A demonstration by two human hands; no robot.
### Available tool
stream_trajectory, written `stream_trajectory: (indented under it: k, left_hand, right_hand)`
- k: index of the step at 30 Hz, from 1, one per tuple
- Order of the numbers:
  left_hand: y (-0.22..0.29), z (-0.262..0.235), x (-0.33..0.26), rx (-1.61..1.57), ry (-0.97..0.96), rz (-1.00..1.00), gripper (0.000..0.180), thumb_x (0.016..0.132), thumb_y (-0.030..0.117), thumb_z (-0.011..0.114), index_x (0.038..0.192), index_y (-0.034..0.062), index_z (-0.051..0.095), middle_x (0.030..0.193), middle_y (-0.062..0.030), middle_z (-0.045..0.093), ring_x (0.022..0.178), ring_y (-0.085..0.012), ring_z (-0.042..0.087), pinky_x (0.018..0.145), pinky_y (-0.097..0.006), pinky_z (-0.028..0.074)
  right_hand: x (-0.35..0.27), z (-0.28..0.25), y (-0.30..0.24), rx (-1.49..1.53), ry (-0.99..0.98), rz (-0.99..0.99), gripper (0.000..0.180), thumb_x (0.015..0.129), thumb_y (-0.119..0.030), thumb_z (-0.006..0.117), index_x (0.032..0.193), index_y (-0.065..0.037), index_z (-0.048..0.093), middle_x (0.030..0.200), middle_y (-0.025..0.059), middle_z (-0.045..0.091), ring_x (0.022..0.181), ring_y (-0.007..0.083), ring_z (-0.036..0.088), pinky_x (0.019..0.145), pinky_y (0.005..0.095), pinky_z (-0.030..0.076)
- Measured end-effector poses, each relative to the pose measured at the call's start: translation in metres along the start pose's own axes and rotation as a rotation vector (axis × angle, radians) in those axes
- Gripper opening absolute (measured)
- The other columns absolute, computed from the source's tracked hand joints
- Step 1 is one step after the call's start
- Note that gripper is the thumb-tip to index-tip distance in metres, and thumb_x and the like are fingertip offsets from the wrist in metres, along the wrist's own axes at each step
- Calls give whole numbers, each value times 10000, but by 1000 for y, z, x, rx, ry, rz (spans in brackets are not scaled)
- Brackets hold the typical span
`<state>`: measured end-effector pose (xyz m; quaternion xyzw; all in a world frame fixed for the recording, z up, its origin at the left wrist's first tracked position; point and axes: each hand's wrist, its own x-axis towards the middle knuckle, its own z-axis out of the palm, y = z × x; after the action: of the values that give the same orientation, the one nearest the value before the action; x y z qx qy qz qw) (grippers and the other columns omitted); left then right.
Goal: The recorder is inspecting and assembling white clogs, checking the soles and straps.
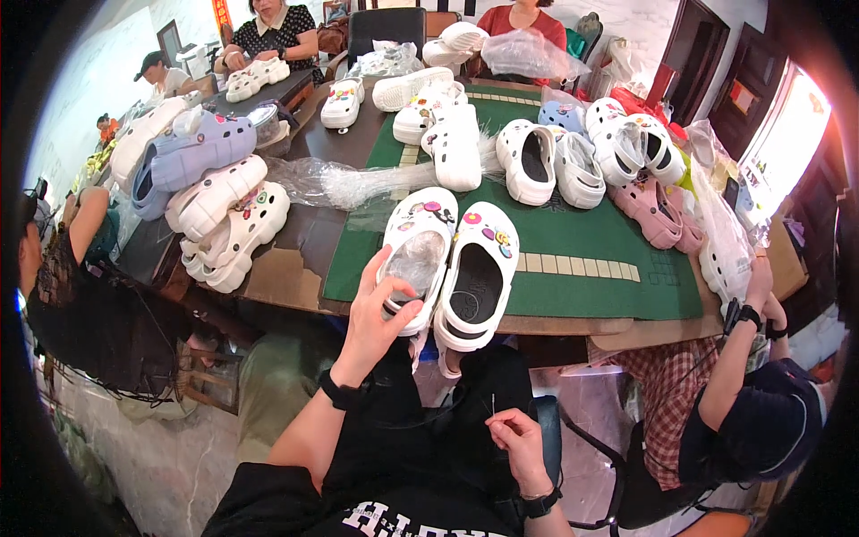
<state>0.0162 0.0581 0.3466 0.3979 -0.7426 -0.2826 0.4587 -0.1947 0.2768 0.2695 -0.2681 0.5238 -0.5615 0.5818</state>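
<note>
A pair of white clogs with colourful charms stands side by side in front of me at the table's near edge. My left hand [374, 313] is closed round the heel side of the left clog [413, 217], which has clear plastic stuffed in its opening. Touching it on the right is the other clog [484, 240], with a black insole and a thin clear loop in its opening. Low over my lap, my right hand [521, 447] is closed in a pinch on a thin pale strand [493, 404], apart from the clogs. Its exact kind is too small to make out.
A green mat [573, 295] covers much of the table. White clogs [452, 148], lilac clogs [192, 157] and pink clogs [651, 215] lie around, some stacked. A bundle of clear plastic strands [358, 183] crosses the middle. Co-workers sit on the left, right and far sides.
</note>
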Motion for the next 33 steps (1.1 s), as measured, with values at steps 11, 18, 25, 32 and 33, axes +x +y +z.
stream_trajectory:
  k: [11, 18, 25, 32, 33]
  left_hand:
    - [2, 14, -23, 69, 56, 131, 213, 753, 74, 768, 914, 82, 628, 1527, -173, 350, 1433, -388, 303, 1121, -457, 317]
    - [2, 6, -25, 67, 73, 151, 271, 780, 119, 777, 1010, 73, 641, 1491, -172, 388, 1411, -414, 321, 1100, -467, 352]
    - [17, -19, 19, 193, -131, -104, 314, 843, 240, 713, 1088, 50, 660, 1368, -145, 503, 1227, -332, 510, 994, -398, 412]
    - [8, -20, 48, 498, -215, 255, 491, 745, 180, 730, 1206, 85, 593, 1165, -98, 592, 1080, -288, 549, 878, -383, 450]
    - [6, -16, 51, 590, -242, 261, 477, 732, 174, 728, 1182, 96, 592, 1116, -86, 599, 1048, -281, 553, 852, -381, 447]
  right_hand:
    - [56, 54, -91, -668, 5, -630, 70, 855, -34, 691, 920, -57, 690, 1404, 98, 519, 804, 123, 619, 660, 250, 492]
    - [66, 62, -71, -939, 34, -816, 92, 818, -51, 717, 893, -51, 664, 1149, 84, 562, 795, 220, 660, 711, 334, 529]
    - [75, 64, -85, -948, 51, -828, 84, 810, -38, 725, 872, -48, 668, 1140, 72, 548, 752, 197, 623, 671, 339, 505]
    - [77, 65, -81, -949, 36, -873, 71, 822, -42, 711, 880, -49, 671, 1175, 84, 546, 769, 210, 645, 695, 342, 522]
    - [77, 65, -80, -948, 39, -868, 71, 822, -42, 711, 880, -49, 671, 1175, 84, 546, 769, 210, 645, 695, 342, 522]
